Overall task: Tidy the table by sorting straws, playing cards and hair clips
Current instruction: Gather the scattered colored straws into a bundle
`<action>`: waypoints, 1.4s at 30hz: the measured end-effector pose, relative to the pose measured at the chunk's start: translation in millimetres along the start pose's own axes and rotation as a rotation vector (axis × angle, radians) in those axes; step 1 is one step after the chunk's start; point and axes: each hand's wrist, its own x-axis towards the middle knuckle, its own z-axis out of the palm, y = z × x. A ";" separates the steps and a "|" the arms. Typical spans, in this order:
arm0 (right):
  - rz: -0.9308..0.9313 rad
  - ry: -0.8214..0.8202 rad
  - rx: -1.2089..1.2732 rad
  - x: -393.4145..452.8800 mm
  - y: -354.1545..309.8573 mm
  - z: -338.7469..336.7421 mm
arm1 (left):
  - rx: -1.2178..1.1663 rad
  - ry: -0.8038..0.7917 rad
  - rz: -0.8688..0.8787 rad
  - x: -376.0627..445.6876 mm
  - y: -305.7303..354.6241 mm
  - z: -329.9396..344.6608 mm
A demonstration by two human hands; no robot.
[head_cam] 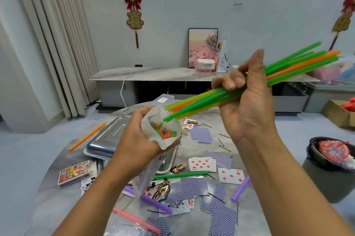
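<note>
My right hand [247,109] grips a bundle of green, orange and yellow straws [294,64], held slanted above the table with the lower ends near a clear plastic bag [163,118]. My left hand [134,139] holds that bag's mouth open; several straw ends show inside it. Loose straws lie on the table: an orange one [86,136], a green one [180,175], purple ones [241,188] and a pink one [134,220]. Playing cards [201,164] are scattered face up and face down. A gold hair clip [163,190] and thin bobby pins [221,141] lie among them.
A metal tray [103,143] stands upside down at the left behind my left hand. A card box [75,175] lies at the table's left edge. A bin with a black liner [326,159] stands on the floor to the right. A low stone bench [153,74] lines the far wall.
</note>
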 end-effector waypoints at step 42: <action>-0.025 -0.027 -0.137 -20.8 27.8 8.4 | 0.050 -0.102 0.033 -9.2 5.6 8.1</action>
